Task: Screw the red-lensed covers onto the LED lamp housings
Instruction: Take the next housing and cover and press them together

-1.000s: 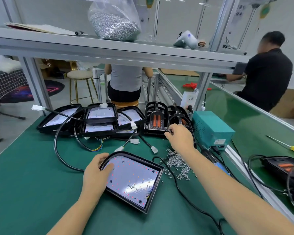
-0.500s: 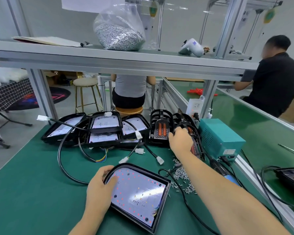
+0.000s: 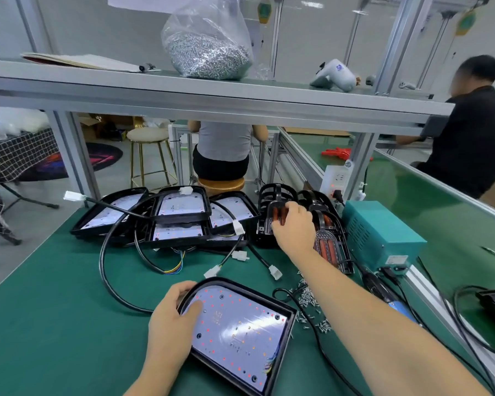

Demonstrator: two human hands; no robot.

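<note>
An open black lamp housing (image 3: 240, 324) with a white LED board lies on the green mat in front of me. My left hand (image 3: 172, 318) grips its left rim, thumb on the board. Farther back stand stacked black covers with red lenses (image 3: 275, 207). My right hand (image 3: 293, 227) reaches onto the front cover of the left stack, fingers curled over its red lens. Another cover (image 3: 330, 250) lies flat just right of that hand. Loose screws (image 3: 309, 298) are scattered right of the housing.
Several more open housings (image 3: 180, 215) with black cables and white plugs sit at the back left. A teal power box (image 3: 380, 235) stands on the right beside a cabled electric screwdriver (image 3: 383, 292). A shelf overhead carries a bag of screws (image 3: 209, 50). Two people sit beyond.
My right hand has shifted left from the right stack of covers to the left stack and closed over its front cover. My head has tilted up; the left hand stays on the housing.
</note>
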